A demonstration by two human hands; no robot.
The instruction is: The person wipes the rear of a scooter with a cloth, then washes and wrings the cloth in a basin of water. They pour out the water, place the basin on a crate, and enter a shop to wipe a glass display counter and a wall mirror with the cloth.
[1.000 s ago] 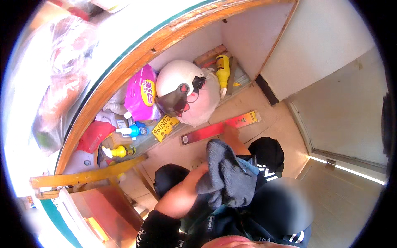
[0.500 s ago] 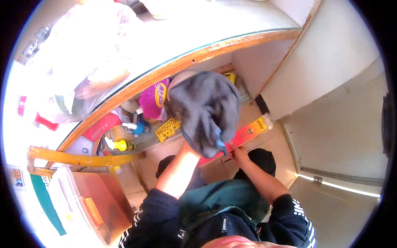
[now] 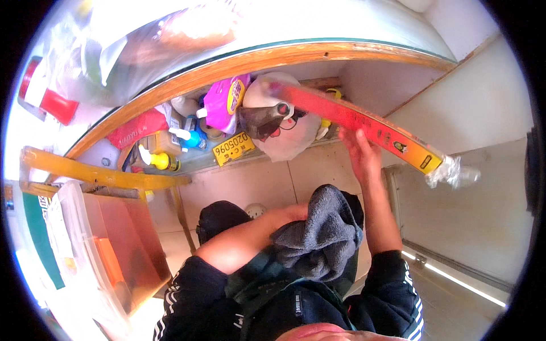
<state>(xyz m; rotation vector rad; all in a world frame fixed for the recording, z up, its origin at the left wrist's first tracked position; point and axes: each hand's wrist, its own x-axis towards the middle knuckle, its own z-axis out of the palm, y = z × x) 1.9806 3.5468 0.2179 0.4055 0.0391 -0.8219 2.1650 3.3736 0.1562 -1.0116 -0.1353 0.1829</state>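
Note:
My right hand (image 3: 364, 159) grips a long, narrow red-and-yellow box (image 3: 375, 129) from its near side. The box is raised at a slant before the shelf, with crumpled clear plastic wrap at its right end. My left arm bends across my lap to a bunched dark grey cloth (image 3: 318, 238). The cloth covers most of my left hand (image 3: 298, 212), hiding the fingers, and hangs from it. Behind the far end of the box, a white bag (image 3: 290, 142) with a printed picture sits on the low shelf, beside a dark pouch-like thing (image 3: 259, 122).
The shelf holds a purple pouch (image 3: 219, 108), a yellow plate (image 3: 234, 149), a yellow spray bottle (image 3: 162, 161) and a blue bottle (image 3: 193, 139). A wooden edge (image 3: 256, 59) with glass runs above. A translucent bin (image 3: 108, 250) stands left, a pale door (image 3: 466, 204) right.
The red box has risen from near the floor to the shelf front with my right hand. My left hand has drawn the grey cloth back towards my lap, uncovering the white bag.

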